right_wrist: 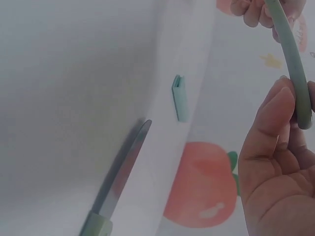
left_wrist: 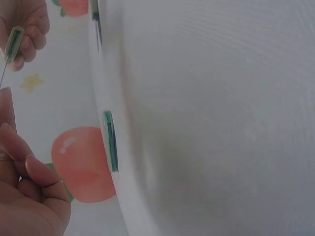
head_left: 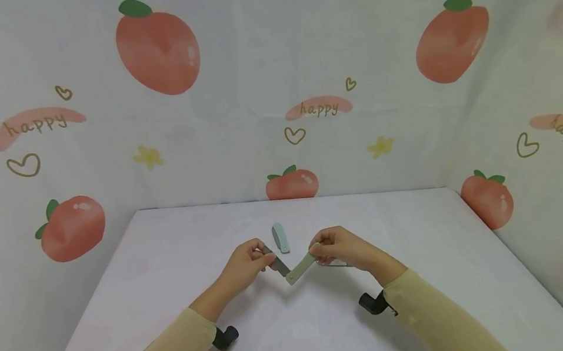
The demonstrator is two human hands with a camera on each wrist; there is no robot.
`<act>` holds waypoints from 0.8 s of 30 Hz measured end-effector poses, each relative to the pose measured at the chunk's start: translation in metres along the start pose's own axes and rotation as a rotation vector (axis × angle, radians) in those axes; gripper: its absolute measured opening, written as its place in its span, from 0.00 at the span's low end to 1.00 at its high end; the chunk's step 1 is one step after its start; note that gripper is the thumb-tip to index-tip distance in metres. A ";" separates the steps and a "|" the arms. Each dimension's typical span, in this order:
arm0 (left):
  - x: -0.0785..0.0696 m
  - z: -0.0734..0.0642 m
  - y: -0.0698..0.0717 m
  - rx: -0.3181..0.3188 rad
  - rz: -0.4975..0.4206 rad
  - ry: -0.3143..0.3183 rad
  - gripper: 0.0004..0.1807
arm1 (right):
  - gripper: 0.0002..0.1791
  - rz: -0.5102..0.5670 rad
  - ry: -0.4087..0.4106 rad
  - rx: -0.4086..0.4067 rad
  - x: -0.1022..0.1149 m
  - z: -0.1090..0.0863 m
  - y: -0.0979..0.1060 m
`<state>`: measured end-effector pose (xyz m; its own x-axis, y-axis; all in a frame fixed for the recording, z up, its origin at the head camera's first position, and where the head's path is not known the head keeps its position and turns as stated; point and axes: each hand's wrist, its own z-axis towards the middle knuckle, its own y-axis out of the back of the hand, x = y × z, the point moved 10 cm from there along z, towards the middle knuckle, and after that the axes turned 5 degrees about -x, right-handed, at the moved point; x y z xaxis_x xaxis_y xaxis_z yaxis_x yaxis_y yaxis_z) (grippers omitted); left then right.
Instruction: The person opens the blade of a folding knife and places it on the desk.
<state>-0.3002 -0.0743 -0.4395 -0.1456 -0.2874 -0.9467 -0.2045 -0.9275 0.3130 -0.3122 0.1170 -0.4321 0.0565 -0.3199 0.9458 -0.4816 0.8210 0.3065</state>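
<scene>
Both hands hold a folding knife with a pale green handle (head_left: 301, 268), opened into a V above the table. My left hand (head_left: 242, 267) pinches its grey blade (head_left: 278, 264) between thumb and fingers. At the far end of the handle, my right hand (head_left: 343, 247) grips with thumb and fingertips; the right wrist view shows the handle edge-on. Behind the hands lies a folded blue-green knife (head_left: 280, 238). Another knife, its blade (right_wrist: 129, 164) out and its green handle (right_wrist: 97, 225) at the frame's bottom, lies on the table, partly hidden by the right hand in the head view.
A white-covered table (head_left: 172, 237) spans the work area. Its back edge meets a white curtain (head_left: 241, 74) printed with fruit, hearts and yellow flowers. Black wrist camera mounts (head_left: 374, 303) project inward below both forearms.
</scene>
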 end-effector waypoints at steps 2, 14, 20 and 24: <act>0.001 -0.002 0.000 0.017 0.011 0.002 0.08 | 0.11 -0.014 0.003 0.017 0.003 0.000 -0.003; -0.007 -0.004 0.001 0.025 0.025 -0.045 0.10 | 0.10 -0.055 -0.022 0.023 0.001 0.003 -0.001; -0.004 0.003 0.005 -0.046 0.035 -0.024 0.10 | 0.11 -0.041 -0.016 -0.041 0.004 0.004 0.006; -0.005 0.008 0.010 -0.117 0.012 -0.006 0.09 | 0.11 0.003 -0.014 -0.116 0.001 0.005 0.015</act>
<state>-0.3091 -0.0807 -0.4313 -0.1532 -0.2973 -0.9424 -0.0880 -0.9458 0.3127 -0.3233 0.1264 -0.4267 0.0422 -0.3232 0.9454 -0.3769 0.8712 0.3146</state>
